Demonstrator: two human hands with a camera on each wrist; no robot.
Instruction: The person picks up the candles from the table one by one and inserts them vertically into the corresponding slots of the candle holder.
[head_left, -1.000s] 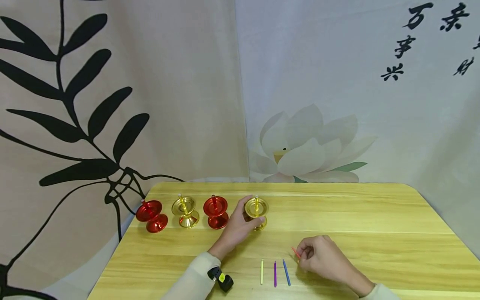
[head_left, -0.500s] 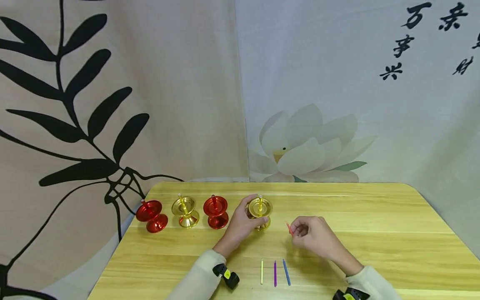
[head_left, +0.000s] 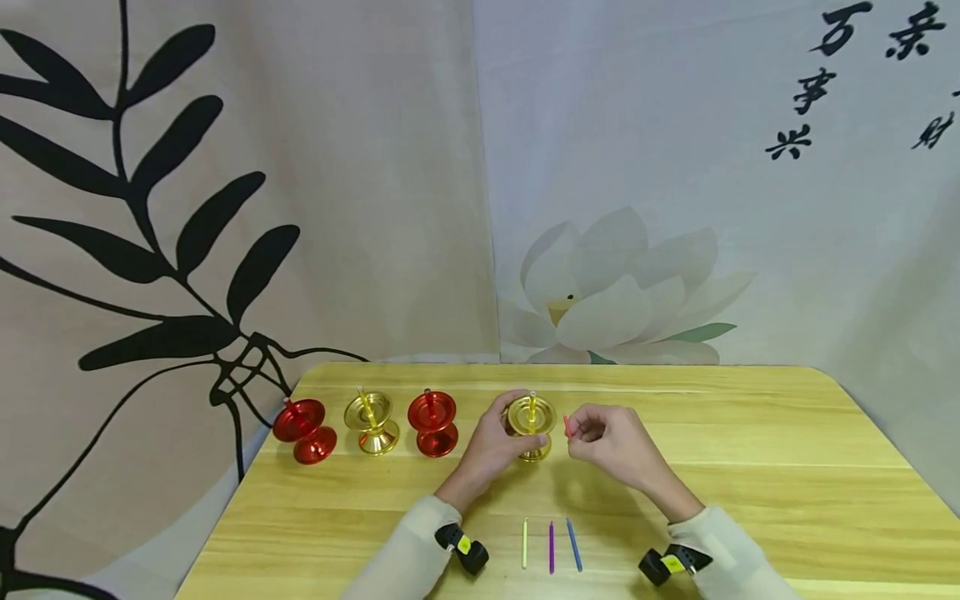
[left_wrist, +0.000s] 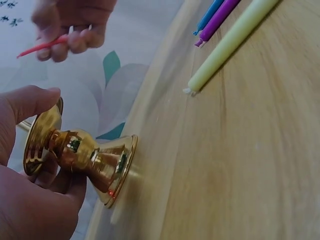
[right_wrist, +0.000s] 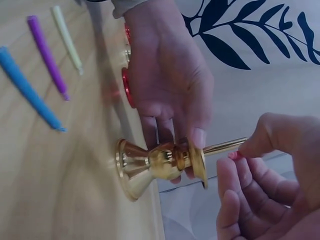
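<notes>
My left hand (head_left: 487,446) grips a gold candle holder (head_left: 542,425) by its dish and stem, thumb on the dish's near side. A narrow gold tube (right_wrist: 222,146) rises from the dish, and the flared base (left_wrist: 117,170) is at the tabletop. Just right of the holder, my right hand (head_left: 622,446) pinches a thin red candle (left_wrist: 42,46) between thumb and fingers. In the right wrist view only a short bit of the red candle (right_wrist: 235,155) shows, close to the tube's tip; the fingers hide the rest.
To the left stand a red holder (head_left: 432,415), a gold holder (head_left: 367,412) and another red holder (head_left: 298,422). Nearer the front lie a pale yellow candle (head_left: 524,546), a purple candle (head_left: 551,548) and a blue candle (head_left: 573,546) on the wooden table (head_left: 750,500).
My right hand has moved away from the front and leftward, bringing the red candle beside the gold holder. My left hand has shifted slightly right together with that holder.
</notes>
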